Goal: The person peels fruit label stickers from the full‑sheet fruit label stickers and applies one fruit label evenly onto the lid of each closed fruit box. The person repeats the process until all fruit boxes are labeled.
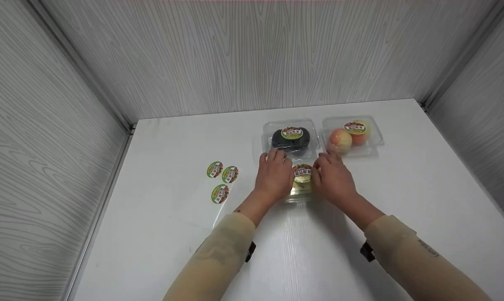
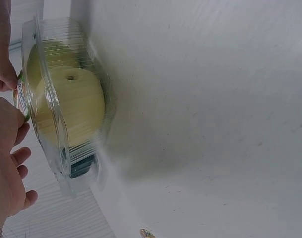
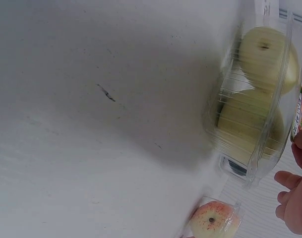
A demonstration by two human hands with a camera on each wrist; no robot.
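A round fruit sticker (image 1: pixel 302 172) lies over the lid of a clear plastic clamshell box (image 1: pixel 298 200) between my two hands. Inside the box are two pale yellow-green fruits (image 2: pixel 74 106), apples or pears by their look. My left hand (image 1: pixel 275 174) pinches the sticker's left edge between thumb and index finger, its other fingers loosely bent. On the opposite edge my right hand (image 1: pixel 334 177) pinches the same sticker (image 3: pixel 297 116). In both wrist views the sticker is seen edge-on, close against the lid.
Behind stand two more clear boxes, each with a sticker: one with dark fruit (image 1: pixel 280 140), one with red-and-yellow peaches (image 1: pixel 340 141). Three loose stickers (image 1: pixel 220 193) lie left of my hands on a clear sheet. Wood-grain panels (image 1: pixel 235 58) enclose the white table (image 1: pixel 160 234).
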